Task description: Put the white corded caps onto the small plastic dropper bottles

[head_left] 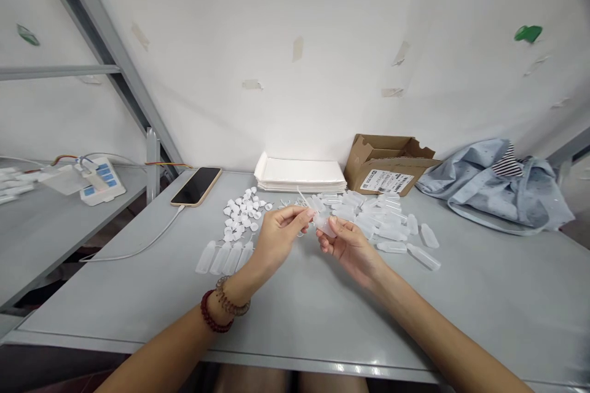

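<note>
Above the middle of the table, my right hand (348, 245) grips a small translucent plastic bottle (326, 227) between thumb and fingers. My left hand (281, 230) is closed in a pinch right beside the bottle's upper end. A thin white stick-like piece (302, 196) pokes up from the left fingertips; its lower part is hidden. Many more translucent bottles (391, 233) lie in a loose pile beyond and right of my right hand. To the left of my left hand, several bottles (221, 258) lie in a row below a heap of small white caps (239, 212).
Behind my hands are a stack of white trays or boxes (299, 175) and an open cardboard box (391, 163). A light-blue cloth bag (502, 190) lies at right. At left are a phone (196, 186) on a white cable (157, 236) and a metal shelf post (110, 43).
</note>
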Demonstrator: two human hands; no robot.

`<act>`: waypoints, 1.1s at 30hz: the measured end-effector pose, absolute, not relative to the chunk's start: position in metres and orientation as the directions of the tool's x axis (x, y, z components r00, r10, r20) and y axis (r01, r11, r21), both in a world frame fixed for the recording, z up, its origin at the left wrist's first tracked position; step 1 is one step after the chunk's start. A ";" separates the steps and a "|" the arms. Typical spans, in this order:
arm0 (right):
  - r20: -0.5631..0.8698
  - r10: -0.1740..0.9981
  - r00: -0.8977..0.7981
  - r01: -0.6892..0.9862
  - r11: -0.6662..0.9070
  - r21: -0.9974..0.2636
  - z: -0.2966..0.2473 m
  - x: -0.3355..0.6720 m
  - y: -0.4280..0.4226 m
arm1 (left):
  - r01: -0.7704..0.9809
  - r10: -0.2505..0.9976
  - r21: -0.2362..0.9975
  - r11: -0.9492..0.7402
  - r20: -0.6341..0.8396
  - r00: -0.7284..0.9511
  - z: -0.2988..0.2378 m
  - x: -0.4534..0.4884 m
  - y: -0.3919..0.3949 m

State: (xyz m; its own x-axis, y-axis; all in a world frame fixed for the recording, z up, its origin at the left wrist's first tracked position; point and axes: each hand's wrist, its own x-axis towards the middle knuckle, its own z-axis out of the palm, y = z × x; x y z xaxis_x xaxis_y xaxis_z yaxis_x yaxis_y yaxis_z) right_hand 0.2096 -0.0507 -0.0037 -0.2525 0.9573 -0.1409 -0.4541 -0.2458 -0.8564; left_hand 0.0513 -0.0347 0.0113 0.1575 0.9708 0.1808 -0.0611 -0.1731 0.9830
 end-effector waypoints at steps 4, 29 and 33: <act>-0.129 0.961 -0.245 -0.460 -0.232 -0.857 -0.002 0.210 -0.052 | -0.122 0.981 0.987 -0.103 0.121 0.152 0.012 0.050 -0.030; 0.014 0.961 -0.278 -0.381 -0.096 -0.920 0.003 0.210 -0.056 | -0.023 0.934 0.939 -0.344 0.345 0.095 0.006 0.053 -0.033; 0.024 0.958 -0.286 -0.383 -0.091 -0.919 0.002 0.211 -0.057 | 0.144 0.783 0.770 -0.621 0.612 0.110 0.000 0.055 -0.036</act>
